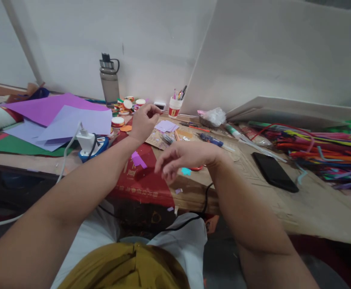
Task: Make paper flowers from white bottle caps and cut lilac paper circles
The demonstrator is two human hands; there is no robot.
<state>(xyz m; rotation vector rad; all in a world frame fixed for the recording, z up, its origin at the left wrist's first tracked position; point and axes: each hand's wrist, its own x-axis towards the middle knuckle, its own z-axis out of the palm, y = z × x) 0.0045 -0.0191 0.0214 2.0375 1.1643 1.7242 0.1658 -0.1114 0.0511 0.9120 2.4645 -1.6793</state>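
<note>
My left hand (pixel 144 121) is raised over the middle of the table, thumb and fingertips pinched together; whatever is between them is too small to make out. Just right of it lies a small stack of light purple paper pieces (pixel 166 126). Lower and to the right, my right hand (pixel 180 158) hangs with fingers loosely curved and apart, holding nothing. Beneath the hands is a red printed sheet (pixel 145 186) with a bright purple paper scrap (pixel 138 159) on it. A turquoise scrap (pixel 186 171) lies beside my right hand.
Purple and lilac sheets (pixel 82 118) and a white plug (pixel 86 142) on a blue base are at left. Behind stand a bottle (pixel 109 84) and a pen cup (pixel 174 107). At right lie a black phone (pixel 274 171) and colourful pipe cleaners (pixel 323 148).
</note>
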